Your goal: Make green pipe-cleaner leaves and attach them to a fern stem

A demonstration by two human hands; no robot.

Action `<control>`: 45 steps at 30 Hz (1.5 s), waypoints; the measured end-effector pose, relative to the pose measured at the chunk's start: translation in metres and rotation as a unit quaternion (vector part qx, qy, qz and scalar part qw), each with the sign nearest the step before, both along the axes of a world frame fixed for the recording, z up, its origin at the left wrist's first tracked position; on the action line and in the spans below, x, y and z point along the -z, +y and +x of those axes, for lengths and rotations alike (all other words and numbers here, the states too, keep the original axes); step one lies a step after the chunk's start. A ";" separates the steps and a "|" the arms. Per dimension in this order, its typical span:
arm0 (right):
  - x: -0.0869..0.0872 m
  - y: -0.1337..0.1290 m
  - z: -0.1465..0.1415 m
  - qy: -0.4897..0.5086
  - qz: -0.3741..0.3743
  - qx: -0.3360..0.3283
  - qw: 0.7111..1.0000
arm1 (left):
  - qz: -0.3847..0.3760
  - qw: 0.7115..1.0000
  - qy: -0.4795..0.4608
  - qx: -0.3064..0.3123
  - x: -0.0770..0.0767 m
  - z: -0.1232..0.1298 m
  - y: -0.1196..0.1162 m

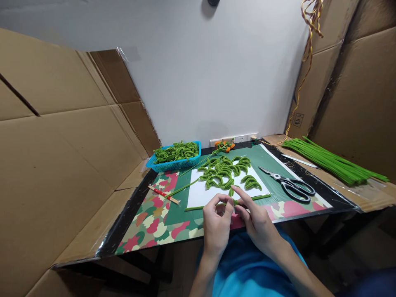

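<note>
My left hand (217,218) and my right hand (256,220) meet above the table's front edge, fingertips pinched on a green pipe cleaner (235,202). Most of it is hidden by the fingers. My right index finger stretches forward beside a short upright green piece (231,191). Straight green lengths (194,208) show on both sides of my hands along the front of a white sheet (198,194); I cannot tell whether they join the held one. On the sheet lie many curved, leaf-like bent pipe cleaners (218,171), with a small separate cluster (251,182) at the right.
Black-handled scissors (293,186) lie open right of the sheet. A blue basket (173,164) full of bent green pieces stands back left. A bundle of straight green pipe cleaners (331,161) lies far right. Orange flowers (225,146) rest at the back, a red-wrapped stick (163,194) at left. Cardboard walls (62,144) flank the table.
</note>
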State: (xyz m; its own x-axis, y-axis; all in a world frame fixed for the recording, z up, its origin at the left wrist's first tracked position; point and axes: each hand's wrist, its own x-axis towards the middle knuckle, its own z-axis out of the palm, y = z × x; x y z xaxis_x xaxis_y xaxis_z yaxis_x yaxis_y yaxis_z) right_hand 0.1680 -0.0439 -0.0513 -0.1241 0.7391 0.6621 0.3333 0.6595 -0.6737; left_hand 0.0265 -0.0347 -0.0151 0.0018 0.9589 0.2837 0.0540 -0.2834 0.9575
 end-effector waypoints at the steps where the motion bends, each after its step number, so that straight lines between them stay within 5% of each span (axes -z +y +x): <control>1: 0.000 0.000 -0.001 0.001 0.003 0.000 1.000 | 0.001 1.000 0.001 -0.004 0.000 0.000 0.000; 17: 0.005 0.000 -0.001 0.010 -0.013 -0.043 0.999 | -0.008 1.000 0.007 -0.016 0.000 0.002 -0.001; 32: -0.014 0.004 0.003 0.120 -0.138 -0.058 0.981 | -0.018 1.000 0.018 0.005 0.002 -0.006 0.015; 45: -0.017 0.009 -0.005 0.112 -0.086 -0.028 0.990 | -0.053 0.998 -0.020 0.038 0.006 -0.010 0.017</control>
State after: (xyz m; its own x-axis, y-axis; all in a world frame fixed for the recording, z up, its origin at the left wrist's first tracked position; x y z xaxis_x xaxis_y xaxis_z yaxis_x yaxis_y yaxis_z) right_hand 0.1632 -0.0350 -0.0338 -0.0320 0.8399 0.5419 0.1286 0.5411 -0.8311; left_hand 0.0160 -0.0177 -0.0212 0.0663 0.9810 0.1822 -0.0033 -0.1823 0.9832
